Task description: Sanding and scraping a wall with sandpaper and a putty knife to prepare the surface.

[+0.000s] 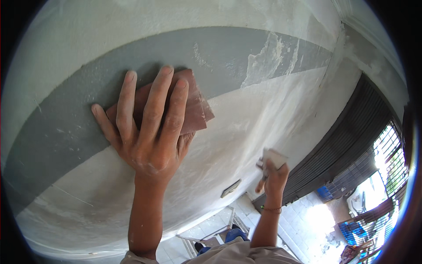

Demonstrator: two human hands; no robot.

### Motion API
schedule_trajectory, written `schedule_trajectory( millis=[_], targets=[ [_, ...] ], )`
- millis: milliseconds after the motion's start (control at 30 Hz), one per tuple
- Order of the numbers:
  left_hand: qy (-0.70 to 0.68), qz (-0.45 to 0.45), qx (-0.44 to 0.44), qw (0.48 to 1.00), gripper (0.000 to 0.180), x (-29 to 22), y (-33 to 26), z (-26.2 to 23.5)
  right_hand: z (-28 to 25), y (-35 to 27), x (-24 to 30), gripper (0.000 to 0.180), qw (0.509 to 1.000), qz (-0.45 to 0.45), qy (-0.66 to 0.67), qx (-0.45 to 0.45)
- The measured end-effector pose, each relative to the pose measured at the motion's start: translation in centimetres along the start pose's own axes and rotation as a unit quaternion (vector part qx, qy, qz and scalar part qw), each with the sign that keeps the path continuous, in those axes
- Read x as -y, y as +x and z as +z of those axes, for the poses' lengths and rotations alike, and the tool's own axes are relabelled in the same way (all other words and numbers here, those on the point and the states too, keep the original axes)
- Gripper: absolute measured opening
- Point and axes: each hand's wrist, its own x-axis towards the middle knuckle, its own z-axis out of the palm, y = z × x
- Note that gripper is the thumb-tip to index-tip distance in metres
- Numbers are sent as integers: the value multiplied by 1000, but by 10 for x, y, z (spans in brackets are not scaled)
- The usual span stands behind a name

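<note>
My left hand [147, 132] lies flat against a wall [246, 119], fingers spread, pressing a folded piece of reddish-brown sandpaper [195, 108] onto a grey painted band [57, 127]. The sandpaper sticks out to the right of my fingers. Lower and to the right, my right hand [273, 178] is closed around a small putty scraper [274, 157] with a pale blade, held off the wall. A thin bracelet circles that wrist.
White filler patches [268, 55] mark the grey band at upper right. A small rectangular plate [230, 188] sits low on the wall. A dark roller shutter [347, 141] stands at right. Below are a tiled floor [307, 220] and a ladder top [211, 240].
</note>
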Motion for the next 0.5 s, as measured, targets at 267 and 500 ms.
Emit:
schedule_trajectory(
  millis=[267,500],
  targets=[
    [55,26,17,998,41,6,1,-2,-136,-176,-176,43,871,453,-166,96],
    [91,56,18,994,44,11,2,-3,-198,-209,-245,60,773,184,-359,489]
  ],
)
